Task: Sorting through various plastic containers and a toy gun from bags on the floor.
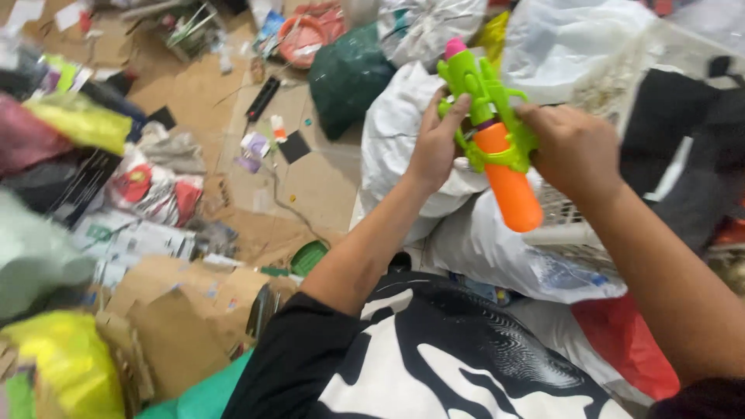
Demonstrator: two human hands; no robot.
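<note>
The toy water gun (491,128), lime green with an orange tank and a pink cap, is being held up in the air in front of the person, above a heap of white plastic bags (403,132). The left hand (436,140) is curling around its green frame from the left, fingers closed on it, while the right hand (573,147) is gripping the handle side, fingers wrapped out of sight. A white mesh basket (621,85) is standing just behind. Keeping both grips firm and the tank pointing down seems wise, since the long orange part is hanging free. Flattened cardboard (194,93) is covering the floor to the left.
</note>
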